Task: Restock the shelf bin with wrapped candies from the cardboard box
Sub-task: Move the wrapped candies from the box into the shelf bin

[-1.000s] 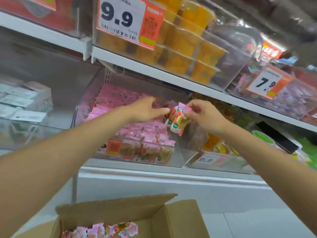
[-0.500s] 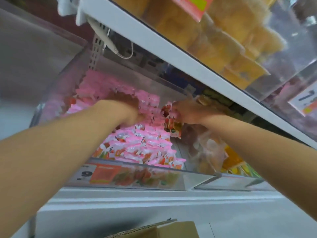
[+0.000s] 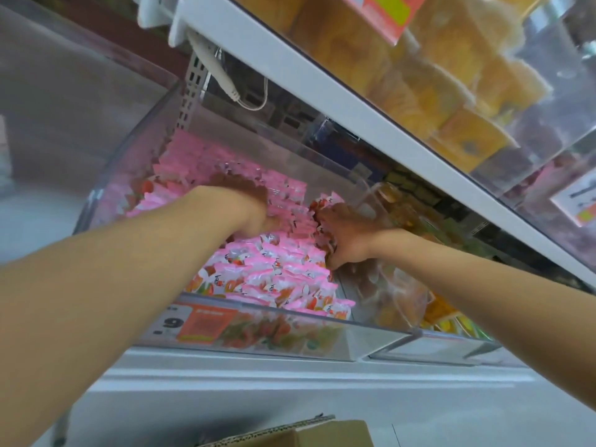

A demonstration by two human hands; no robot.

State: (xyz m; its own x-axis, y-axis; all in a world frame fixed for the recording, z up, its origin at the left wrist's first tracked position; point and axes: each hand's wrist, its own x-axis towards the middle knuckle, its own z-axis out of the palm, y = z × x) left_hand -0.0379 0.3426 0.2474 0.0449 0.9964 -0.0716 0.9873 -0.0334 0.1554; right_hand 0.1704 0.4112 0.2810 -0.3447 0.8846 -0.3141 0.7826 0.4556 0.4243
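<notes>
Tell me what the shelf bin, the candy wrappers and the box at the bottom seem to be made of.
The shelf bin: rigid clear plastic, probably acrylic, glossy; contents show through its walls, which catch reflections.
The wrapped candies: thin plastic film, likely, shiny with pink print and crimped edges.
The cardboard box: brown corrugated board, matte; the flap's cut edge looks fluted, though blurred.

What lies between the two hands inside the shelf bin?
Head view: only pink wrapped candies fill the gap between left hand and right hand.
</notes>
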